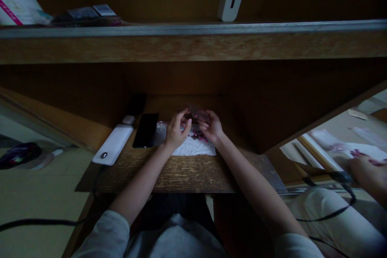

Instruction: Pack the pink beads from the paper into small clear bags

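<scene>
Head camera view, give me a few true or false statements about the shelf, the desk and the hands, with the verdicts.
1. The white charger stands on the shelf. True.
2. The black phone lies right of the right hand. False: it lies left of the left hand.
3. The pink pieces lie on white paper. True.
4. The long white box sits on the shelf. False: it lies on the desk, beside the phone.
5. Both hands are below the shelf. True.

Small pieces point(200, 136) on paper point(193, 149), phone point(146, 130) left of paper, power bank point(114, 143) farther left, charger point(231, 1) on shelf point(193, 47) above
</scene>
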`<state>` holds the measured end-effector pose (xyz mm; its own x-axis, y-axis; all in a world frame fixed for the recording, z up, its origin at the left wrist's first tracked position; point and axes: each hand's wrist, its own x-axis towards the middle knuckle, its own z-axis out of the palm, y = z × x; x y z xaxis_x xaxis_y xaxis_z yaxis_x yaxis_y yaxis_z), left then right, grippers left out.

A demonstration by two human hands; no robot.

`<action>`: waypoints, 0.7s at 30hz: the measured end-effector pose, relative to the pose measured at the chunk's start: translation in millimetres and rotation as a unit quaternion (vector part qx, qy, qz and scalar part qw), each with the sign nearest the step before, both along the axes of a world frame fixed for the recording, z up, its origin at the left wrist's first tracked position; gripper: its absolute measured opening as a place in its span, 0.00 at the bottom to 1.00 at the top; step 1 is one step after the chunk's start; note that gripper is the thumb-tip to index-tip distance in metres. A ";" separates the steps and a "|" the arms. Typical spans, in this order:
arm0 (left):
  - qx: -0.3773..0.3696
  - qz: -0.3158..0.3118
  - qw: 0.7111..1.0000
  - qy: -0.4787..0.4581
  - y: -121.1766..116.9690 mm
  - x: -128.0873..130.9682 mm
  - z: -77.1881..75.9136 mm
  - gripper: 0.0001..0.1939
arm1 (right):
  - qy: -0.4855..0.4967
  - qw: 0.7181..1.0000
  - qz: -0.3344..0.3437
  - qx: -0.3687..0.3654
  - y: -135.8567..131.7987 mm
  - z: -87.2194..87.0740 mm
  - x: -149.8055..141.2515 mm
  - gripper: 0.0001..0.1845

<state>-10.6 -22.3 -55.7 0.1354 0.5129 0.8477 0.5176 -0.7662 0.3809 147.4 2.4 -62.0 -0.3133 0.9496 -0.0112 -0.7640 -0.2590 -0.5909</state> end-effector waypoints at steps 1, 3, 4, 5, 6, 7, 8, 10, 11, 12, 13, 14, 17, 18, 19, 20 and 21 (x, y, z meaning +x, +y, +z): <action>0.005 -0.003 1.000 0.011 -0.3 0.2 -0.6 0.18 | 0.000 1.000 0.000 0.000 0.0 -0.1 -0.1 0.08; 0.017 -0.016 0.999 0.040 -1.9 1.0 -1.2 0.18 | 0.004 1.000 0.001 -0.004 0.1 -0.4 0.0 0.07; 0.022 -0.023 0.998 0.052 -2.9 1.6 -1.2 0.19 | 0.007 1.000 0.002 -0.006 0.2 -0.5 0.1 0.07; 0.024 -0.029 0.998 0.058 -3.8 2.1 -1.0 0.19 | 0.009 1.000 0.002 -0.008 0.2 -0.5 0.2 0.07; 0.024 -0.031 0.997 0.059 -4.6 2.4 -0.5 0.20 | 0.010 1.000 0.002 -0.009 0.2 -0.5 0.3 0.07; 0.022 -0.030 0.998 0.056 -5.0 2.6 0.3 0.19 | 0.011 1.000 0.002 -0.010 0.1 -0.3 0.3 0.08; 0.018 -0.026 0.998 0.051 -5.0 2.5 1.3 0.18 | 0.011 1.000 0.003 -0.011 0.0 0.0 0.3 0.08; 0.007 -0.016 0.999 0.040 -3.7 1.5 3.9 0.13 | 0.009 1.000 0.003 -0.014 -0.4 0.6 0.0 0.10; 0.000 -0.013 0.999 0.035 -2.7 0.7 5.1 0.11 | 0.005 1.000 0.003 -0.016 -0.6 0.9 -0.4 0.11; -0.007 -0.012 0.999 0.029 -1.5 -0.2 6.2 0.09 | -0.001 1.000 0.002 -0.018 -0.7 1.2 -0.8 0.12; -0.013 -0.012 1.000 0.021 -0.3 -1.2 6.9 0.07 | -0.007 1.000 0.002 -0.021 -0.9 1.5 -1.3 0.12; -0.019 -0.012 1.000 0.012 0.6 -2.0 7.3 0.06 | -0.013 1.000 0.002 -0.024 -1.0 1.8 -1.7 0.13; -0.036 -0.012 0.999 -0.014 1.7 -2.9 6.4 0.06 | -0.018 0.999 0.011 -0.033 -1.2 2.9 -2.1 0.14; -0.044 -0.015 0.999 -0.022 1.6 -2.8 5.7 0.05 | -0.018 0.999 0.016 -0.036 -1.1 3.4 -1.9 0.13; -0.055 -0.020 0.998 -0.035 1.5 -2.5 5.1 0.05 | -0.020 0.999 0.020 -0.039 -1.0 3.9 -1.4 0.13; -0.073 -0.030 0.995 -0.058 1.7 -2.2 4.7 0.05 | -0.024 0.999 0.025 -0.042 -0.8 4.5 -0.8 0.12; -0.099 -0.045 0.990 -0.093 2.3 -2.2 4.8 0.05 | -0.030 0.998 0.030 -0.046 -0.6 5.0 -0.1 0.12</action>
<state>-12.8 -20.0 -50.9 0.0391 0.6643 0.7465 0.3576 -0.7069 0.6103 147.3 1.8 -56.9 -0.3652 0.9234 -0.1181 -0.7090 -0.3581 -0.6075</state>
